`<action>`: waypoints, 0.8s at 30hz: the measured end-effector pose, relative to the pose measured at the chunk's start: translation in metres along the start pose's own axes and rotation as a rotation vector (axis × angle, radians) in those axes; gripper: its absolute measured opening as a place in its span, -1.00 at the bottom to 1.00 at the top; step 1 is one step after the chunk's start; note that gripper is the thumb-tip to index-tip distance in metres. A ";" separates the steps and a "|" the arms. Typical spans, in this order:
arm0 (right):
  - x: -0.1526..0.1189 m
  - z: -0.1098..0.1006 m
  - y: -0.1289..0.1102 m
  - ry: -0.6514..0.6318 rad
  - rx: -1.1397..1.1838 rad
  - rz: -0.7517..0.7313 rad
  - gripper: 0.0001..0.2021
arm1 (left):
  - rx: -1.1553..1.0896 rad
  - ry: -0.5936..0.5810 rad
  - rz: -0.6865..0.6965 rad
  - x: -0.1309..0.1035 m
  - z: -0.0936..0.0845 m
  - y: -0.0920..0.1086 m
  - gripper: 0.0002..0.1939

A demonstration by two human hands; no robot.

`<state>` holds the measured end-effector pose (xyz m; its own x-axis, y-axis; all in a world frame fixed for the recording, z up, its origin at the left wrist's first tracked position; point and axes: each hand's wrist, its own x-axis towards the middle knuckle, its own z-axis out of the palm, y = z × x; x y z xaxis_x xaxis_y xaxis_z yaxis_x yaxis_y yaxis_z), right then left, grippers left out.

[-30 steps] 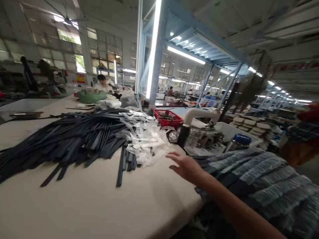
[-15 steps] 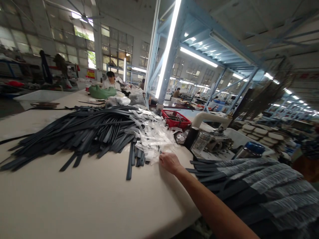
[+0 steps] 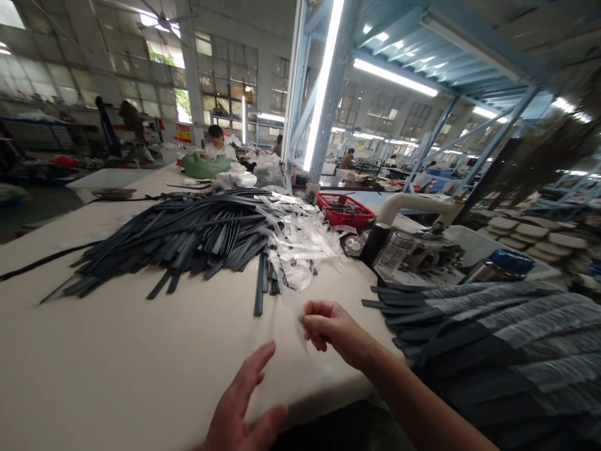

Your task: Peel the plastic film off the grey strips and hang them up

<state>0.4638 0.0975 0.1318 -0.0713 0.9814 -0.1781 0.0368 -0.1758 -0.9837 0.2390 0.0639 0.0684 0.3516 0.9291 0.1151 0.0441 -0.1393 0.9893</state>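
Pulled back from the clear bags (image 3: 305, 241), the right hand (image 3: 328, 326) now pinches what looks like one thin sleeve (image 3: 293, 300), left hand (image 3: 244, 401) spread open nearby, dark straps (image 3: 188, 235) mostly unbagged.

Two bare hands: left hand (image 3: 244, 407) and right hand (image 3: 328, 326). Right forearm bare, no sleeve, glove or ring visible.
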 end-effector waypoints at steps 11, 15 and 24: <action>0.016 0.004 -0.003 0.025 0.039 -0.115 -0.85 | -0.372 -0.134 -0.407 0.016 0.026 0.009 -0.57; 0.025 0.002 0.007 0.049 0.037 -0.120 -0.82 | -0.541 -0.102 -0.462 -0.004 0.020 0.007 -0.49; 0.023 0.004 0.013 0.051 0.031 -0.126 -0.81 | -0.449 -0.047 -0.494 -0.024 0.006 -0.007 -0.49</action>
<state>0.4591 0.1174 0.1150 -0.0231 0.9984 -0.0525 0.0001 -0.0525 -0.9986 0.2363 0.0405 0.0578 0.4307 0.8296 -0.3554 -0.1798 0.4648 0.8670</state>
